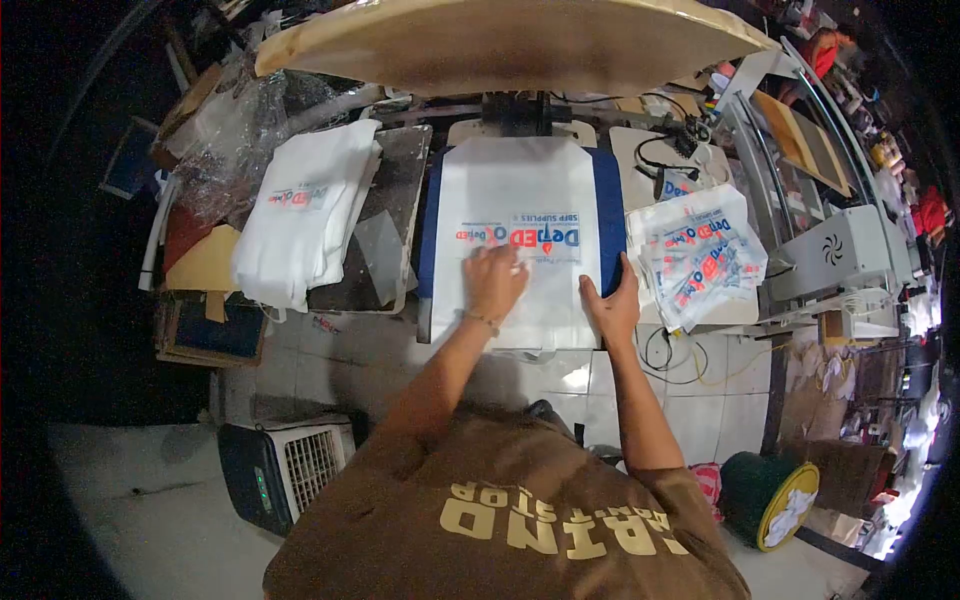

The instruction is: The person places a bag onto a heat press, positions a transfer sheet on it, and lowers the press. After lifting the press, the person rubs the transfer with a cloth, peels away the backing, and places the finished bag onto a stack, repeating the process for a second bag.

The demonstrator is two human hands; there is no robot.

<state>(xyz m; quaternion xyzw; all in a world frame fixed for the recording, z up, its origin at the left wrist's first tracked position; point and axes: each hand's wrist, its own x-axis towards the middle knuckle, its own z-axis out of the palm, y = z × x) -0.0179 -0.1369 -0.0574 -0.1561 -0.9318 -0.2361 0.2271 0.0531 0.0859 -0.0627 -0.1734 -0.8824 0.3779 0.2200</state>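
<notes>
A flat white sheet (520, 190) lies on a dark blue pad (608, 190), directly ahead of the person, its long axis running away from the body; the left hand (495, 283) is nearer its middle, the right hand (613, 303) at its right edge. The right grip is spread, thumb apart from fingers; whether the bent left fingers pinch anything, I cannot tell. Red and blue lettering crosses the smooth sheet.
</notes>
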